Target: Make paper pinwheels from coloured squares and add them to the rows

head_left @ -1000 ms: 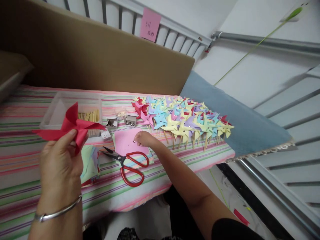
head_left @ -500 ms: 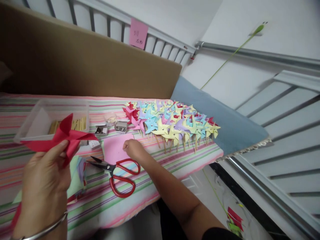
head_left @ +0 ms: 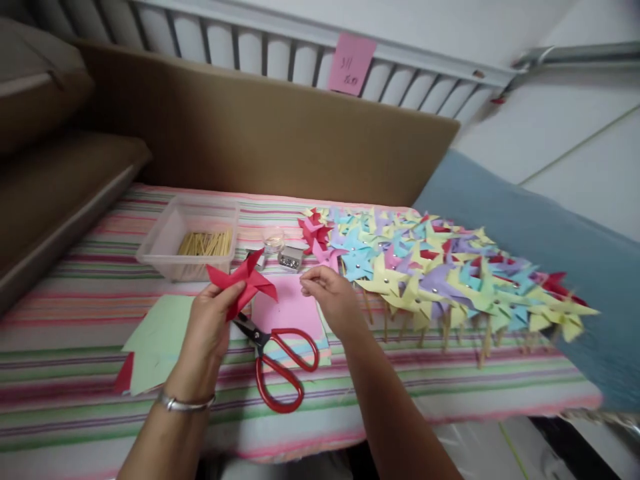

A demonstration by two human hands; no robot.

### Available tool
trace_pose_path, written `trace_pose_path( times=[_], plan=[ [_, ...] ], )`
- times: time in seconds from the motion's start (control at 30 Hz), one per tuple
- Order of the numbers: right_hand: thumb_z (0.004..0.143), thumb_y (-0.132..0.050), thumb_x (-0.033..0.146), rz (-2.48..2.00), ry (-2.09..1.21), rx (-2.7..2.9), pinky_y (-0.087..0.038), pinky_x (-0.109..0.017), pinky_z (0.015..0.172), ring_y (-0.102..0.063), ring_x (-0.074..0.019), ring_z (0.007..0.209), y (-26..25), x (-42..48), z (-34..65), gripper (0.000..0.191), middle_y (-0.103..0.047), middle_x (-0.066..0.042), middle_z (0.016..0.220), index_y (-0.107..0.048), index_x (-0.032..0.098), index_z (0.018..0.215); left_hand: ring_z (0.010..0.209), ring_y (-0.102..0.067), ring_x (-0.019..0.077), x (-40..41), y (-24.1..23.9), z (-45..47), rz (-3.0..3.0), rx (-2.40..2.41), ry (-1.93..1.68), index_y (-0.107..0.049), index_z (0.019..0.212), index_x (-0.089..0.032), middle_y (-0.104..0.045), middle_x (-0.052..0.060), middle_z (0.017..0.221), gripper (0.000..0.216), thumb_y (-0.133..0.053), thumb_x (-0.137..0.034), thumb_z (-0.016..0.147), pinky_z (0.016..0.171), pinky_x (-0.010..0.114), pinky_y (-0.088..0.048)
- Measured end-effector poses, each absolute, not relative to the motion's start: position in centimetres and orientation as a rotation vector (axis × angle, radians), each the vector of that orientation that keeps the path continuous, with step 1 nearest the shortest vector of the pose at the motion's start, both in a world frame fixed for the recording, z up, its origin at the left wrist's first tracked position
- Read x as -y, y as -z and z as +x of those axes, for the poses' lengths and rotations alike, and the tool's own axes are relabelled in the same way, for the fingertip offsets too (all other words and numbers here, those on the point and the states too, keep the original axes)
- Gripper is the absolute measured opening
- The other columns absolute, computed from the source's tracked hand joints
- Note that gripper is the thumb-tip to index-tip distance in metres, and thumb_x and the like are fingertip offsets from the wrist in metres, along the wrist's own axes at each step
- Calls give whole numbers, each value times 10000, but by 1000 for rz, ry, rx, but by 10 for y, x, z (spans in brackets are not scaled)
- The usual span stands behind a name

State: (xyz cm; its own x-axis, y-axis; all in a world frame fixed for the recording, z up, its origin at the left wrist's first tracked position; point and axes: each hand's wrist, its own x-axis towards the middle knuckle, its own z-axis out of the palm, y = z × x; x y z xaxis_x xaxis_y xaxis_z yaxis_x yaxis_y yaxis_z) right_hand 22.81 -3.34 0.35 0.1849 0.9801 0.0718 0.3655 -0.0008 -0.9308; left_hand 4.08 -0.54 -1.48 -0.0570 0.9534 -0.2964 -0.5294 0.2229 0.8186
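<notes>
My left hand [head_left: 207,327] pinches a red paper pinwheel [head_left: 247,279] between thumb and fingers, its folded points spread out. Over a pink paper sheet [head_left: 285,310], my right hand [head_left: 333,300] has its thumb and fingertips pressed together; anything between them is too small to make out. Red-handled scissors [head_left: 280,360] lie between my hands, blades partly under the left hand. Just beyond the right fingertips stands a small open box of metal fasteners [head_left: 290,259], beside a clear round dish [head_left: 273,240].
A clear plastic tub [head_left: 150,253] holds thin wooden sticks [head_left: 205,244]. Many finished pinwheels on sticks [head_left: 435,287] crowd the right side. Green paper sheets [head_left: 163,340] lie at left on the striped cloth [head_left: 75,413]. A cardboard panel [head_left: 280,147] stands behind.
The view has swung left. My left hand has brought the red pinwheel closer to my right hand. The right hand stays pinched above the pink paper, near the small box.
</notes>
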Motion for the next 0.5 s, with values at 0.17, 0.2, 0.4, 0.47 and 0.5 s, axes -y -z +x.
trace_pose_path(
  times=[0.17,0.2,0.4,0.47,0.5],
  plan=[
    [766,-612,195,-1367,-751,1401,-395,-357,992,-563,-201,1117,-27,46,220,67,-645,-51,1126,-649,228,720,520,-595,117,6,15,60,557,-1023,-1294,-684,700,-125,-682,16,601,258,-824,-210,501,516,216,-462],
    [762,-623,197,-1354,-756,1411,-343,-377,1044,-510,-209,1201,-27,48,218,66,-600,-44,1235,-660,227,717,537,-601,115,7,15,65,563,-1015,-1280,-694,716,-123,-689,18,614,266,-825,-209,501,534,211,-463],
    [759,-640,188,-1381,-833,1392,-216,-398,1118,-305,-223,1379,-16,47,212,66,-401,-54,1464,-699,217,746,606,-616,112,13,14,87,638,-933,-1216,-729,764,-125,-722,34,686,264,-824,-206,531,615,210,-474],
    [756,-640,181,-1398,-834,1385,-216,-390,1118,-294,-218,1385,-13,46,210,67,-399,-67,1462,-698,211,741,597,-612,111,15,13,89,658,-927,-1209,-734,743,-125,-721,34,667,235,-821,-207,540,611,209,-474],
    [757,-640,181,-1406,-834,1380,-215,-387,1119,-293,-215,1386,-13,45,210,65,-403,-71,1459,-697,210,744,598,-614,111,16,12,89,659,-924,-1209,-736,731,-126,-721,34,661,225,-821,-207,539,614,208,-475]
  ],
)
